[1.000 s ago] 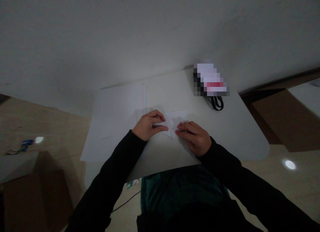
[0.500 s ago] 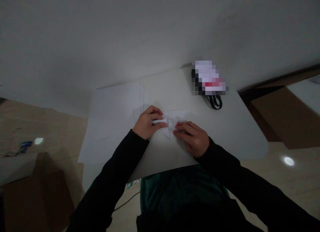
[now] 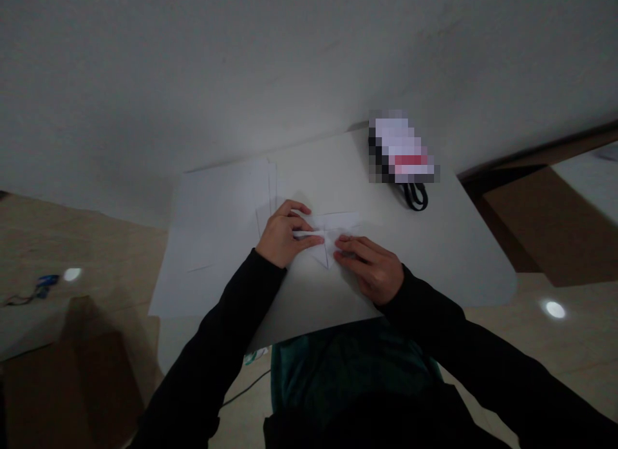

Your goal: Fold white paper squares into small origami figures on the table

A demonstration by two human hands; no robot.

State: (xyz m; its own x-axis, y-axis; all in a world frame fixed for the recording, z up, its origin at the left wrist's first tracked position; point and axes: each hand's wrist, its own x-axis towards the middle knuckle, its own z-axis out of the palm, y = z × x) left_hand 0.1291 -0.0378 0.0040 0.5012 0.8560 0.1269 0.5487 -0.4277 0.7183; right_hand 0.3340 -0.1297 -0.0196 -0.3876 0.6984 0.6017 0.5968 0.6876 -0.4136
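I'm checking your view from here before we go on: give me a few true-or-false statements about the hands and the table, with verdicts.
1. The left hand is on the folded white paper: true.
2. The right hand lies on bare table, apart from the paper: false; its fingers rest on the paper.
3. Loose white sheets lie on the table left of the hands: true.
4. The black strap loop lies under the left hand: false; it lies beside a pixelated object near the table's far edge.
5. The person's sleeves are black: true.
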